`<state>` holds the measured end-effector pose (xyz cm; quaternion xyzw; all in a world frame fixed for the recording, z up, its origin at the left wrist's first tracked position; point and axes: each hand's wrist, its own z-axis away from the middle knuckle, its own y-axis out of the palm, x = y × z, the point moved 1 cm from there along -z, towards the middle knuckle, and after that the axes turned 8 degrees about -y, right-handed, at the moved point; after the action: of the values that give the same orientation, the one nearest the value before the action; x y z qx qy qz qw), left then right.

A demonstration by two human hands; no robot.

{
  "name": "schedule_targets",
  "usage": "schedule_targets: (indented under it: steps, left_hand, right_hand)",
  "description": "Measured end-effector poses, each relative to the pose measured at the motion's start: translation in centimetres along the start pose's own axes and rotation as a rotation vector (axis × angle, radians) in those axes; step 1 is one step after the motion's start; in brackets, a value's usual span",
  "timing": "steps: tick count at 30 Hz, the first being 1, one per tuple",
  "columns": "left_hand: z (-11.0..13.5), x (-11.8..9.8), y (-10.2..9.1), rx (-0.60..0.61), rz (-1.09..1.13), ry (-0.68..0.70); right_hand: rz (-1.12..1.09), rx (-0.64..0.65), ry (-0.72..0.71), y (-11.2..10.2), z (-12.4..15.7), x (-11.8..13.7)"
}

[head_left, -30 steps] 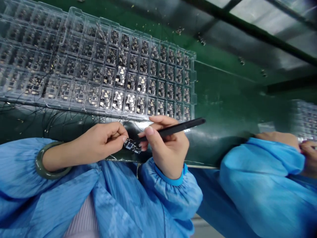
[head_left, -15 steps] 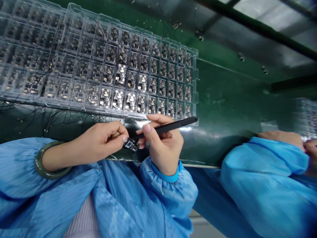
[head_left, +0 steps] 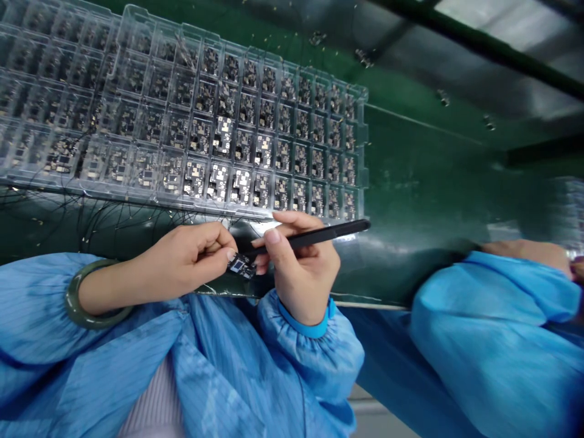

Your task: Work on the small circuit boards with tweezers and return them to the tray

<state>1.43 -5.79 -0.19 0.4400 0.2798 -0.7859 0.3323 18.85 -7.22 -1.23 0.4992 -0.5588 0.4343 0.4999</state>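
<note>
My left hand (head_left: 189, 261) pinches a small dark circuit board (head_left: 240, 266) at the near edge of the green bench. My right hand (head_left: 298, 267) grips black tweezers (head_left: 314, 235) like a pen, their tip hidden at the board between my two hands. Just beyond my fingers lies a clear plastic tray (head_left: 360, 152) whose many small pockets hold similar boards. Both my arms are in blue sleeves, and a green bangle (head_left: 86, 298) sits on my left wrist.
Thin black wires (head_left: 91, 219) lie tangled on the green bench surface (head_left: 410, 182) under the tray's near edge. A co-worker's blue sleeve (head_left: 493, 328) and hand (head_left: 524, 250) rest at the right, beside another blurred clear tray (head_left: 566, 213). Small screws dot the far bench.
My right hand and the tweezers have shifted slightly left and up, closer to the board. My left hand has stayed in place with the board.
</note>
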Motion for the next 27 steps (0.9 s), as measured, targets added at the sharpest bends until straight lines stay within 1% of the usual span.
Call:
schedule_targets:
  steps: [5, 11, 17, 22, 27]
  left_hand:
    - [0.12, -0.03, -0.03, -0.005, -0.010, 0.001]
    - [0.01, -0.14, -0.09, -0.002, -0.002, -0.001]
    - [-0.02, -0.13, -0.03, -0.008, -0.004, 0.019]
    - [-0.01, -0.16, -0.09, -0.006, -0.005, 0.013]
    - [0.06, -0.22, -0.09, -0.012, 0.001, -0.002]
  right_hand:
    - [-0.032, 0.000, -0.001, -0.10, 0.11, -0.32]
    - [-0.125, -0.013, 0.027, -0.10, 0.03, -0.69]
    - [-0.051, -0.019, 0.006, 0.00, 0.08, -0.90]
    - [0.018, -0.014, -0.058, 0.22, 0.29, -0.65]
    - [0.141, -0.041, -0.212, 0.24, 0.94, 0.08]
